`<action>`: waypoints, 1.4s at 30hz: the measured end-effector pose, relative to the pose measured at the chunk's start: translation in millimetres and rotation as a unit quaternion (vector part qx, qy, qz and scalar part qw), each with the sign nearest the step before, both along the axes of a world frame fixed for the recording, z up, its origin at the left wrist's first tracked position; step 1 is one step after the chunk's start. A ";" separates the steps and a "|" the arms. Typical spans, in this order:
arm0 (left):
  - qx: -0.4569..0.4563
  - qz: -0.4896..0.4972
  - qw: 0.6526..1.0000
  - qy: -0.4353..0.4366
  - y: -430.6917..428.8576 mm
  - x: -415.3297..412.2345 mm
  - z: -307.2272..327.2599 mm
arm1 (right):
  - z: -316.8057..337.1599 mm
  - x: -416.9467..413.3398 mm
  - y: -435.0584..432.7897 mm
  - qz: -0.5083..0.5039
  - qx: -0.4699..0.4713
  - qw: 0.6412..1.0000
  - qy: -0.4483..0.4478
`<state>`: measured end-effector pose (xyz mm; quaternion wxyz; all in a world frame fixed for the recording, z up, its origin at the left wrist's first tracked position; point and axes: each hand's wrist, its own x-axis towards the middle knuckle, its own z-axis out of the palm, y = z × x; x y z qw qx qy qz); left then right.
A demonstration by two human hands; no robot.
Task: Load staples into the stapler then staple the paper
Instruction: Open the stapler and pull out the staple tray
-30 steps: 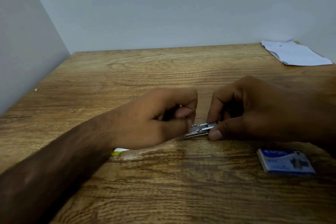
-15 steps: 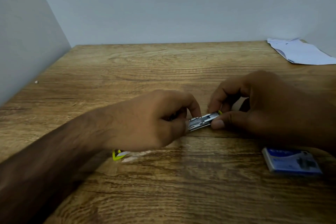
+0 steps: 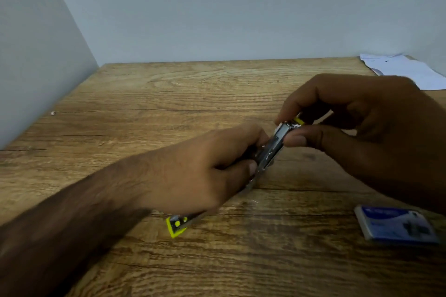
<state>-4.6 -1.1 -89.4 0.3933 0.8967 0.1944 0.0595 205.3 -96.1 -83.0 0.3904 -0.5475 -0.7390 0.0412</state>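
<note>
the left hand (image 3: 202, 171) is closed around the stapler (image 3: 270, 152), whose metal front end has tilted up off the wooden table (image 3: 217, 94) since half a second ago. the right hand (image 3: 362, 137) pinches that raised tip between thumb and forefinger. the blue staple box (image 3: 395, 226) lies near right; paper (image 3: 407, 70) sits at the far right corner.
</note>
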 end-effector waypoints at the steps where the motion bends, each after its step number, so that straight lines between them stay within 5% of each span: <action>1: -0.037 -0.007 0.999 -0.018 -1.5 0.8 -1.1 | -0.9 -0.1 1.4 0.011 0.009 1.000 0.028; 6: -0.144 -0.021 0.986 -0.080 -2.3 3.1 -8.5 | -0.7 0.4 2.6 0.017 0.031 0.998 0.046; 19: -0.047 0.042 0.990 -0.129 -7.7 9.1 -17.5 | 3.1 -2.3 0.3 0.017 0.023 0.996 0.087; 24: -0.033 0.063 0.987 -0.142 -9.2 12.2 -19.3 | 5.3 7.0 1.8 -0.001 0.039 0.985 0.168; 29: -0.015 0.056 0.989 -0.137 -11.7 12.3 -20.3 | -4.2 -0.3 -1.6 0.044 -0.066 0.996 0.043; 40: -0.031 0.076 0.988 -0.130 -12.4 15.0 -15.8 | 5.4 1.9 -2.2 -0.021 -0.049 0.992 0.114; 42: 0.000 0.083 0.988 -0.133 -10.5 14.2 -13.6 | 7.6 -2.5 -2.6 -0.013 -0.087 0.977 0.192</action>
